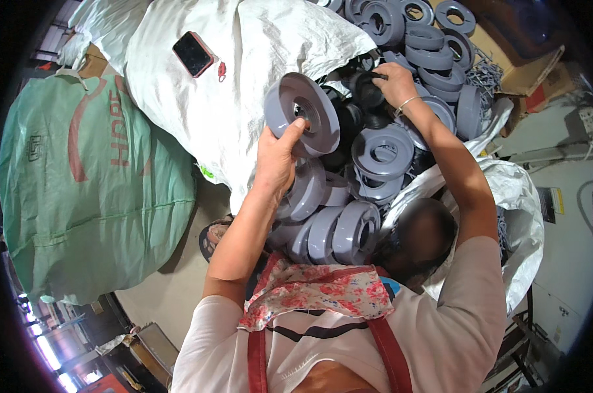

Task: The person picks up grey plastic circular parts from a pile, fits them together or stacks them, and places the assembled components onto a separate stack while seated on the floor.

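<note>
My left hand (275, 157) is closed on a grey plastic flanged ring (324, 121), thumb pressed on its inner side near the centre hole. The ring is tilted with its hollow side toward me. Farther right, my right hand (398, 86) pinches the edge of a black round part (367, 90) among other black pieces. Its exact kind I cannot make out. Below and between the hands lie several grey flanged rings (383, 152), some stacked on their sides (349, 232) near my lap.
A white woven sack (179, 111) carries a phone (193, 54) and a small red tag (222, 69). A full green sack (100, 216) stands left. More grey rings (455, 16), thin grey pieces (483, 75) and a cardboard box (529, 69) fill the far right. An open white sack (522, 216) is nearer right.
</note>
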The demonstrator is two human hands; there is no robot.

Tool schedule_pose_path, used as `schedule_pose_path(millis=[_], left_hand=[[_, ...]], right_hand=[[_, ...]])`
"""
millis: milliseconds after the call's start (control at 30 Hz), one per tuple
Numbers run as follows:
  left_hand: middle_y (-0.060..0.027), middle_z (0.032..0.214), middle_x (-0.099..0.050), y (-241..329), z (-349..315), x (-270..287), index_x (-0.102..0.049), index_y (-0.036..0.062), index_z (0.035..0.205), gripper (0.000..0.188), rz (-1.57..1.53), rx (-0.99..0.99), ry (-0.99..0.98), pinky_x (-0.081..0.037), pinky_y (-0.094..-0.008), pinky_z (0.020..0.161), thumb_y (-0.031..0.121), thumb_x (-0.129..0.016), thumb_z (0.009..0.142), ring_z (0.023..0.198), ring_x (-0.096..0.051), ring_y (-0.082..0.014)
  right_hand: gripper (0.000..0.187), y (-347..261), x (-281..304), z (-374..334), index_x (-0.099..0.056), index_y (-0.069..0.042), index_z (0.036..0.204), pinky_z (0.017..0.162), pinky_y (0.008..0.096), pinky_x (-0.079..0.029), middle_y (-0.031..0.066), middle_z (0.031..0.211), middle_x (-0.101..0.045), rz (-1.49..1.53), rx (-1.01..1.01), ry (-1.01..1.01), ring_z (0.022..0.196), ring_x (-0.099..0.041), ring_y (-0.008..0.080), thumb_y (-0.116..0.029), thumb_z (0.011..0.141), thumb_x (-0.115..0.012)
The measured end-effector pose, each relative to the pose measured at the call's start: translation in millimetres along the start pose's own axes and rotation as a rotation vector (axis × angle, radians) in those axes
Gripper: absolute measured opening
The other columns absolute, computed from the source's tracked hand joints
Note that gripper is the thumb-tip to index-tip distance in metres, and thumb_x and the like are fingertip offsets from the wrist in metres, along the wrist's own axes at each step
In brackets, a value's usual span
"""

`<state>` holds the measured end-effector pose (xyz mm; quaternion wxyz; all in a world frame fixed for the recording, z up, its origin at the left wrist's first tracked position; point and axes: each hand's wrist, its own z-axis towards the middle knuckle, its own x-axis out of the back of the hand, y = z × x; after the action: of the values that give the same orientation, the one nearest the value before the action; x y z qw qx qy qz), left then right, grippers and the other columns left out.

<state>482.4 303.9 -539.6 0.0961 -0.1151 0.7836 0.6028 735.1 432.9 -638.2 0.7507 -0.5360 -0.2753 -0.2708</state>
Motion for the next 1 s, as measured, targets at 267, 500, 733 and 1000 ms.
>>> schedule_pose_path(millis=[267, 500, 733, 1000], left_hand=[[-0.0111, 0.108, -0.056, 5.8, -30.6, -24.5, -0.045, -0.0027, 0.116, 0.04, -0.319, 0.071, -0.188, -0.046, -0.033, 0.085, 0.014, -0.06, 0.084, 0.096, -0.056, -0.0184], [-0.0102, 0.109, -0.055, 23.6, -55.1, -14.2, -0.044, -0.0024, 0.119, 0.046, -0.133, 0.156, -0.293, -0.048, -0.0343, 0.084, 0.021, -0.061, 0.083, 0.096, -0.057, -0.018], [-0.0101, 0.11, -0.054, 25.9, -69.8, -21.0, -0.043, -0.0021, 0.119, 0.05, -0.17, 0.104, -0.328, -0.046, -0.0352, 0.087, 0.022, -0.064, 0.082, 0.098, -0.055, -0.019], [-0.0097, 0.1, -0.057, 30.8, -60.9, -2.4, -0.047, -0.0034, 0.113, 0.04, 0.271, -0.157, -0.108, -0.048, -0.0298, 0.077, 0.014, -0.063, 0.081, 0.086, -0.057, -0.017]], right_hand=[[0.059, -143.7, 68.2, -52.4, -0.058, 0.001, 0.108, 0.081, 0.0379, -0.045, 0.0264, 0.096, -0.056, 0.245, 0.097, -0.382, 0.093, -0.055, 0.0368, -0.045, 0.072, -0.066], [0.071, -164.2, 80.9, -80.9, -0.045, -0.008, 0.116, 0.084, 0.039, -0.046, 0.012, 0.107, -0.049, -0.119, 0.622, -0.314, 0.102, -0.048, 0.0313, -0.017, 0.054, -0.079], [0.072, -170.3, 82.5, -91.8, -0.044, -0.006, 0.119, 0.085, 0.037, -0.045, 0.0178, 0.112, -0.049, -0.018, 0.421, -0.279, 0.106, -0.048, 0.0318, -0.03, 0.06, -0.077], [0.071, -103.2, 80.9, -72.5, -0.058, 0.011, 0.079, 0.038, 0.0213, -0.042, 0.0152, 0.062, -0.06, 0.547, -0.403, -0.543, 0.04, -0.053, 0.0131, -0.06, 0.08, -0.052]])
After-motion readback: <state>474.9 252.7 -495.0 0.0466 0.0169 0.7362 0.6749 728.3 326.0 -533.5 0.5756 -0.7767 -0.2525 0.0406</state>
